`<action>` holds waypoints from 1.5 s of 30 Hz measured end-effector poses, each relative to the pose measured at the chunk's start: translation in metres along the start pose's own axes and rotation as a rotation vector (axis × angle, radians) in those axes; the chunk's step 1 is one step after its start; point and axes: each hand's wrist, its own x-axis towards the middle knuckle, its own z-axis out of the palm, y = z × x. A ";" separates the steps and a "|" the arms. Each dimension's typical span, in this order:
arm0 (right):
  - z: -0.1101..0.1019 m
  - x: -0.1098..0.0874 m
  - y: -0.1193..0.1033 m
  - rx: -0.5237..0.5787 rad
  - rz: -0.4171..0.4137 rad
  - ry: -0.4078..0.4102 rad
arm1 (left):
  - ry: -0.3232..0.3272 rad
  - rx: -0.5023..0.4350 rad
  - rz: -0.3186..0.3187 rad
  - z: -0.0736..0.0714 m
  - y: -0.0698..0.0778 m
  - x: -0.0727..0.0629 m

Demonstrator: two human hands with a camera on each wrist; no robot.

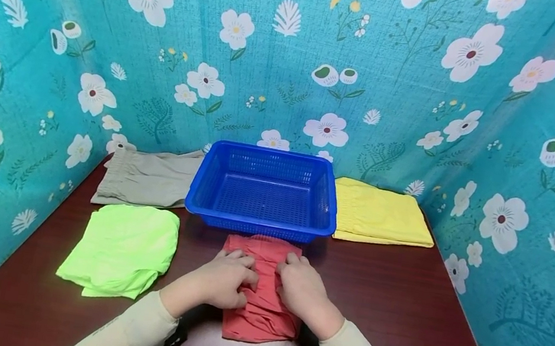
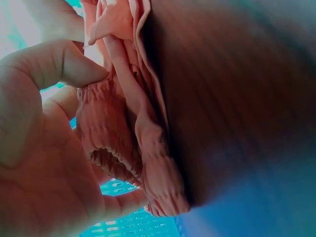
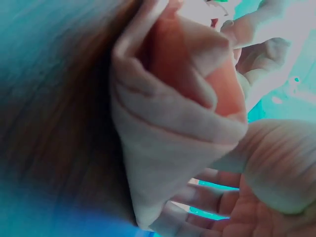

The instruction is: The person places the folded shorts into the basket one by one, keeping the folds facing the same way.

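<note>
A folded red garment (image 1: 261, 308) lies on the table in front of the blue basket, with creases across its middle. My left hand (image 1: 228, 280) rests on its left part, fingers slightly bent. In the left wrist view, the thumb (image 2: 89, 66) touches the garment beside a gathered elastic edge (image 2: 165, 185). On the right part rests my right hand (image 1: 300, 287), its fingertips on the cloth. Folded layers of the garment (image 3: 168, 123) show at its side in the right wrist view, with the fingers (image 3: 197, 202) extended over the top.
Behind the garment stands a blue perforated basket (image 1: 261, 220). A folded grey garment (image 1: 147, 177) lies left of it and a folded yellow garment (image 1: 384, 216) right of it. A neon green garment (image 1: 125, 252) lies at the left. Flowered curtains (image 1: 281, 78) enclose the table (image 1: 386, 309).
</note>
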 end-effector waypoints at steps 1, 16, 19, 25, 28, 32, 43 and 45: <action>0.000 0.000 0.001 0.007 -0.006 0.001 | 0.003 0.002 0.001 0.000 0.000 0.000; -0.004 -0.004 0.026 0.160 -0.120 -0.033 | -0.027 0.007 0.023 -0.008 0.005 -0.002; -0.006 -0.004 0.033 0.241 -0.131 -0.067 | -0.036 -0.003 0.030 -0.011 0.006 -0.001; -0.009 -0.002 0.045 0.386 -0.110 -0.157 | -0.075 -0.043 0.070 -0.015 0.003 0.000; -0.010 0.000 0.045 0.405 -0.117 -0.171 | -0.102 -0.084 0.089 -0.018 -0.002 0.000; -0.012 0.001 0.044 0.421 -0.119 -0.149 | -0.115 -0.150 0.108 -0.021 -0.008 0.000; -0.017 -0.001 0.046 0.521 0.006 -0.062 | 0.185 -0.426 -0.165 -0.027 -0.019 0.005; -0.017 -0.001 0.047 0.533 0.064 -0.050 | 0.229 -0.394 -0.237 -0.027 -0.019 0.005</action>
